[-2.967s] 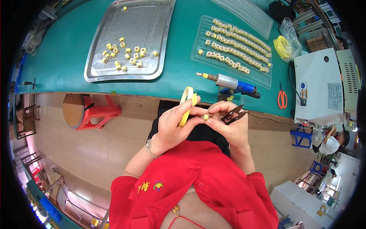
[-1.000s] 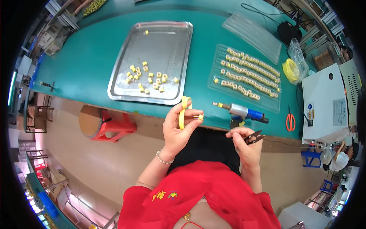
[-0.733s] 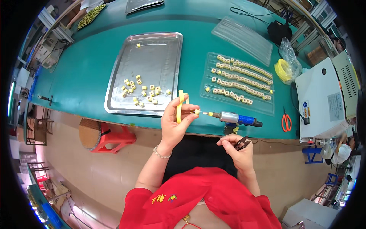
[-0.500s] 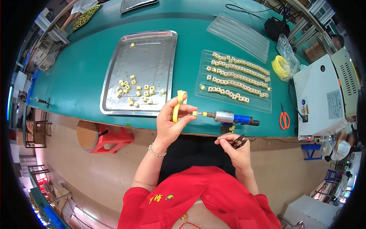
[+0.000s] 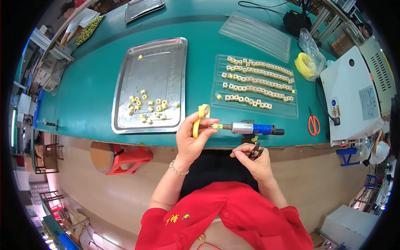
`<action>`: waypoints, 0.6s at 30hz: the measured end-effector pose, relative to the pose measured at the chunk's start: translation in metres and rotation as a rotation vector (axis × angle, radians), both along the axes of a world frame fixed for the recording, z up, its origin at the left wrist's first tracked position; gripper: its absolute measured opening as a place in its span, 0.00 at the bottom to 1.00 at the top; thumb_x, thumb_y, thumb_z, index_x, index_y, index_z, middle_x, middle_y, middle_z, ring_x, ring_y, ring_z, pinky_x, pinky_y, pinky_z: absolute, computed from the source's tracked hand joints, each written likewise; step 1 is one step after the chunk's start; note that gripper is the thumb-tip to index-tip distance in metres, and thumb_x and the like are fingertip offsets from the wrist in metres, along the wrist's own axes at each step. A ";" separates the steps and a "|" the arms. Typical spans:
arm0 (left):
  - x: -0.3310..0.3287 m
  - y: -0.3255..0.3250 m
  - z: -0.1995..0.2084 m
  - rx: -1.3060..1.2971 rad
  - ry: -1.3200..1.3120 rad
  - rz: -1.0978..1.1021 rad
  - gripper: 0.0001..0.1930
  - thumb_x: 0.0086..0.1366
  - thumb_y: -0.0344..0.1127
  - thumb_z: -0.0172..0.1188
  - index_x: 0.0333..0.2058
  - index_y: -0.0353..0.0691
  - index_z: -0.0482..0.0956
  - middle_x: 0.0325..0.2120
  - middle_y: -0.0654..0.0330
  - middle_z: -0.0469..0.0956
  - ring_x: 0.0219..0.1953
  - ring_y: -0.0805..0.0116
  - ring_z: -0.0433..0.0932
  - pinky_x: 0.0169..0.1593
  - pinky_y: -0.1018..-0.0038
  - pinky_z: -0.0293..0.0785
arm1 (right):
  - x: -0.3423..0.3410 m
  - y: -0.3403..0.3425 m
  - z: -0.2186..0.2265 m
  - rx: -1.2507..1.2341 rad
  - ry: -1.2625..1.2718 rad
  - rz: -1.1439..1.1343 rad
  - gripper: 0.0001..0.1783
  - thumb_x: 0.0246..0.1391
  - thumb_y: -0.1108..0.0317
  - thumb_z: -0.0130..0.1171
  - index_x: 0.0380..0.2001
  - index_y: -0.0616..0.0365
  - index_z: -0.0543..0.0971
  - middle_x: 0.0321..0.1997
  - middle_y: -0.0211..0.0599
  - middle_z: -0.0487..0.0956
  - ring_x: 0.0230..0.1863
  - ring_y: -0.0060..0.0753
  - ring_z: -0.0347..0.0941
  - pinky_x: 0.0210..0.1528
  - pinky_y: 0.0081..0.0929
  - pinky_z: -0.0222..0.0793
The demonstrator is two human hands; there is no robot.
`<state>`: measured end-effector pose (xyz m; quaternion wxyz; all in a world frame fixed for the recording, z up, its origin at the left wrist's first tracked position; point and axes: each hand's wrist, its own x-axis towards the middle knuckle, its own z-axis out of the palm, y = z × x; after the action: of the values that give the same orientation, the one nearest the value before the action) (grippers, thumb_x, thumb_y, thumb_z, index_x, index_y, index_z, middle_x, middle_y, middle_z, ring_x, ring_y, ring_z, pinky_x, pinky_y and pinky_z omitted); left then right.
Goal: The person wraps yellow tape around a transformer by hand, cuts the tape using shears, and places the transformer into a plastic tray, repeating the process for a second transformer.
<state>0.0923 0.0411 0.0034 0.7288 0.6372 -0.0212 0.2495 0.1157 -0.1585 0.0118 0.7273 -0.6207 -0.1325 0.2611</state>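
I'm pinching a small pinned yellow coil (image 5: 215, 126) in the fingers of the left hand (image 5: 190, 141), at the blue-and-silver rotary tool (image 5: 250, 128)'s tip; the right hand (image 5: 255, 162) is gripping dark snips (image 5: 256, 151) near the tabletop (image 5: 83, 91).

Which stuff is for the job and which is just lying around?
Seems part of the job: yellow block and yellow tape in left hand; snips in right hand; blue tool; metal tray; clear tray.

Maybe just around: orange scissors; black bag; red stool.
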 end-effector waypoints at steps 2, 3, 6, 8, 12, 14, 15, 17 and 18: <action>-0.002 -0.002 0.006 -0.038 0.020 0.002 0.23 0.55 0.17 0.55 0.50 0.31 0.62 0.37 0.50 0.76 0.42 0.62 0.77 0.42 0.74 0.78 | -0.002 0.003 0.004 0.016 0.017 -0.033 0.03 0.49 0.78 0.56 0.29 0.66 0.78 0.29 0.37 0.77 0.30 0.22 0.73 0.32 0.16 0.65; -0.003 -0.003 0.009 -0.072 0.040 0.012 0.23 0.55 0.17 0.55 0.51 0.31 0.62 0.38 0.49 0.75 0.42 0.62 0.76 0.42 0.73 0.78 | -0.001 0.002 0.007 0.008 0.011 -0.024 0.03 0.49 0.78 0.56 0.29 0.66 0.78 0.29 0.37 0.77 0.30 0.22 0.73 0.32 0.16 0.65; -0.017 0.000 0.005 -0.178 0.012 0.147 0.26 0.54 0.17 0.56 0.52 0.33 0.62 0.37 0.49 0.75 0.38 0.63 0.77 0.42 0.73 0.77 | 0.001 -0.002 0.024 -0.009 -0.109 0.016 0.04 0.49 0.78 0.57 0.30 0.66 0.77 0.29 0.32 0.76 0.29 0.15 0.70 0.30 0.11 0.62; -0.037 0.009 0.004 -0.136 0.036 0.169 0.19 0.60 0.21 0.49 0.51 0.31 0.63 0.37 0.49 0.75 0.32 0.68 0.76 0.33 0.77 0.77 | 0.007 -0.004 0.033 -0.038 -0.247 -0.003 0.04 0.47 0.79 0.58 0.29 0.66 0.77 0.28 0.29 0.74 0.26 0.13 0.66 0.27 0.11 0.59; -0.076 -0.005 0.011 -0.250 0.126 -0.151 0.14 0.65 0.25 0.41 0.49 0.30 0.64 0.35 0.47 0.75 0.24 0.74 0.74 0.21 0.86 0.69 | 0.015 0.006 0.047 -0.103 -0.374 0.104 0.05 0.48 0.78 0.58 0.30 0.64 0.78 0.29 0.27 0.72 0.26 0.11 0.62 0.26 0.11 0.55; -0.085 -0.017 0.015 -0.317 0.169 -0.293 0.13 0.66 0.26 0.41 0.49 0.31 0.63 0.35 0.46 0.76 0.24 0.75 0.74 0.19 0.87 0.67 | 0.016 0.015 0.053 -0.130 -0.389 0.195 0.05 0.51 0.76 0.55 0.32 0.65 0.78 0.28 0.28 0.72 0.26 0.13 0.63 0.26 0.13 0.57; -0.088 -0.022 0.016 -0.343 0.211 -0.350 0.13 0.66 0.26 0.41 0.49 0.31 0.63 0.35 0.47 0.76 0.24 0.75 0.74 0.19 0.87 0.67 | 0.018 0.020 0.055 -0.145 -0.479 0.254 0.06 0.53 0.74 0.53 0.32 0.66 0.77 0.27 0.30 0.72 0.25 0.17 0.65 0.26 0.15 0.58; -0.092 -0.028 0.016 -0.361 0.223 -0.367 0.13 0.65 0.25 0.41 0.49 0.31 0.64 0.34 0.47 0.76 0.24 0.75 0.74 0.19 0.87 0.66 | 0.020 0.021 0.062 -0.180 -0.453 0.337 0.07 0.54 0.75 0.53 0.34 0.66 0.77 0.29 0.31 0.73 0.28 0.17 0.66 0.29 0.15 0.60; -0.092 -0.030 0.015 -0.343 0.221 -0.388 0.13 0.65 0.25 0.41 0.49 0.31 0.64 0.35 0.48 0.76 0.25 0.76 0.74 0.19 0.87 0.66 | 0.020 0.021 0.064 -0.209 -0.426 0.415 0.07 0.54 0.75 0.52 0.35 0.66 0.77 0.31 0.32 0.73 0.31 0.18 0.68 0.32 0.16 0.62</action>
<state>0.0003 0.0108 0.0180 0.8580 0.5121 -0.0207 0.0343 0.1357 -0.1372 0.0758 0.5466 -0.6925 -0.3783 0.2803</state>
